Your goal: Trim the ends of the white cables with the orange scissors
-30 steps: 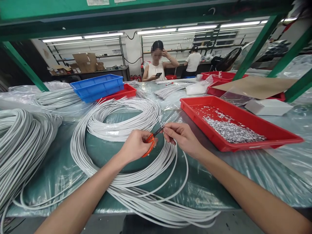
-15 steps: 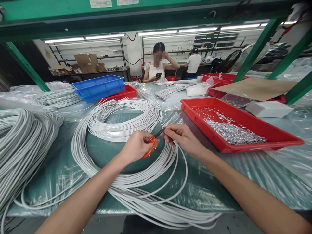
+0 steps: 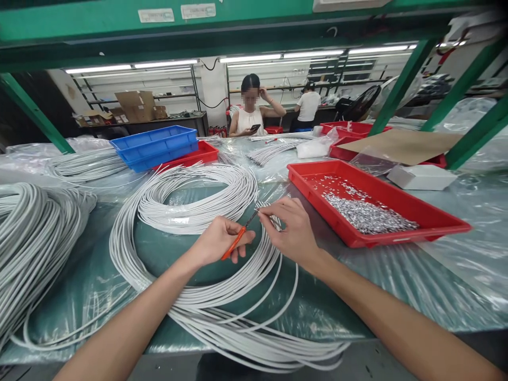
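My left hand [image 3: 222,239] is closed around orange-handled scissors [image 3: 235,241], whose dark, narrow blades point up and to the right. At the blade tips, the thumb and forefinger of my right hand [image 3: 289,230] are pinched together; what they hold is too small to make out. Just behind these fingertips are the loose ends of white cables [image 3: 262,205]. Those cables curve below both hands in a large loop [image 3: 222,296]. A second coil of white cable [image 3: 198,211] lies beyond my left hand, inside the back of the loop.
A red tray [image 3: 381,241] with many small silvery pieces stands to the right. Thick cable bundles [image 3: 35,254] lie at left. Blue bins [image 3: 154,148] rest on a red tray behind. Green frame posts [image 3: 402,87] rise overhead. Across the table, a person [image 3: 250,114] holds a phone.
The scissors have turned in my left hand, and their handles now look narrower, nearly edge-on. My right hand has lifted its wrist, with its fingers less curled. The whole view has shifted slightly.
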`<action>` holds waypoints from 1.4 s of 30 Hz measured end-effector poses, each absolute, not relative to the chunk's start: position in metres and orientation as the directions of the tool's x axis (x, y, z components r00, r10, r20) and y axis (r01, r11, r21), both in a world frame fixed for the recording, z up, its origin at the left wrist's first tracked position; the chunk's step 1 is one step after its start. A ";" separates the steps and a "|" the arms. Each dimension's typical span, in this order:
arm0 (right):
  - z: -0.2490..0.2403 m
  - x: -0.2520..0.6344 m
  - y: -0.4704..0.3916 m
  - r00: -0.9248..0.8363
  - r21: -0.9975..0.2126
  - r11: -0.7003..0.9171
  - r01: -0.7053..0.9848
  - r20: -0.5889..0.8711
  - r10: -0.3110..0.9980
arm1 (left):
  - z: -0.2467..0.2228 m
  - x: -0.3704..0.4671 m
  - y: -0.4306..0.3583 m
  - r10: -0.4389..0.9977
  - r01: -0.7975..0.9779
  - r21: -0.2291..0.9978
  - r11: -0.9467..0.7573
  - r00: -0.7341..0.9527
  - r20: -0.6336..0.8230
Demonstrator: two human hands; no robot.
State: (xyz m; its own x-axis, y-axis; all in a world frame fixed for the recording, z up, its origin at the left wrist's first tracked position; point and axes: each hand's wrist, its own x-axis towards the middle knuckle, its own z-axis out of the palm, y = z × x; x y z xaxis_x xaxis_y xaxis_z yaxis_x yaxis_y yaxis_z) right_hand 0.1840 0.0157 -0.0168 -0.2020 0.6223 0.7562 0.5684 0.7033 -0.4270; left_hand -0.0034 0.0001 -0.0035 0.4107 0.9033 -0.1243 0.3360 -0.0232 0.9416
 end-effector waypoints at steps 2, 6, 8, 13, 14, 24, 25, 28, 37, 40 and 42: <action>-0.017 0.184 0.018 -0.210 -0.546 0.675 0.496 0.679 0.703 | -0.005 -0.004 0.003 0.924 0.344 0.938 -0.035 0.369 -0.101; -0.017 0.186 0.023 -0.291 -0.755 0.569 0.327 0.492 0.821 | -0.005 -0.007 0.008 0.966 0.329 0.929 -0.173 0.243 0.093; -0.017 0.187 0.023 -0.375 -0.775 0.555 0.303 0.438 0.817 | -0.003 -0.008 0.008 0.962 0.304 0.924 -0.231 0.213 0.171; -0.017 0.183 0.017 -0.471 -0.787 0.546 0.286 0.380 0.796 | 0.001 -0.005 0.003 0.943 0.214 0.942 -0.258 0.270 0.196; -0.016 0.183 0.015 -0.469 -0.788 0.543 0.291 0.377 0.799 | 0.001 -0.005 0.002 0.943 0.199 0.948 -0.248 0.276 0.188; -0.013 0.183 0.007 -0.472 -0.680 0.624 0.384 0.436 0.766 | 0.002 0.000 0.002 0.961 0.062 0.996 -0.064 0.274 0.045; -0.013 0.182 0.006 -0.467 -0.688 0.616 0.384 0.431 0.772 | 0.002 0.000 0.002 0.962 0.055 0.997 -0.059 0.271 0.042; -0.015 0.179 0.004 -0.441 -0.666 0.617 0.419 0.445 0.780 | 0.001 0.002 0.001 0.966 0.043 0.998 -0.046 0.255 0.034; -0.022 0.174 0.002 -0.417 -0.470 0.732 0.494 0.611 0.673 | -0.001 0.003 0.000 0.970 0.027 0.996 -0.081 0.230 0.073; -0.022 0.175 0.004 -0.437 -0.404 0.765 0.501 0.645 0.627 | 0.000 0.003 -0.001 0.973 0.037 0.996 -0.081 0.221 0.071; -0.019 0.177 0.005 -0.444 -0.451 0.741 0.497 0.602 0.664 | 0.001 0.003 -0.002 0.974 0.050 0.996 -0.073 0.218 0.060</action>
